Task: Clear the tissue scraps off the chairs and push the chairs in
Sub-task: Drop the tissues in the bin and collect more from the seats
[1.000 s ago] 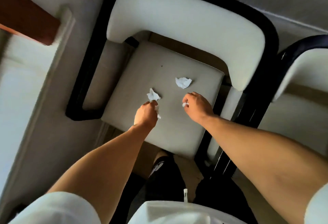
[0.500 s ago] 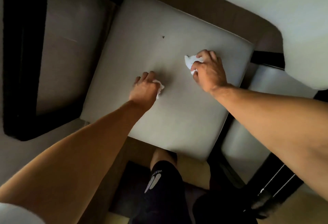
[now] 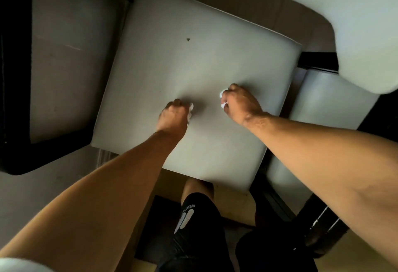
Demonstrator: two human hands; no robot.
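White tissue scraps (image 3: 190,109) and (image 3: 222,95) sit at the middle of the chair seat (image 3: 215,56), each clenched in a grip, left hand (image 3: 173,116) and right hand (image 3: 241,104), with a dark speck (image 3: 188,39) farther up the seat.

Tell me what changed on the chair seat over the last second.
Both loose tissue scraps have been gathered off the seat: the left hand now grips one scrap, and the right hand has balled the other scrap into its fist. The small dark speck stays; the chair is not yet pushed in.
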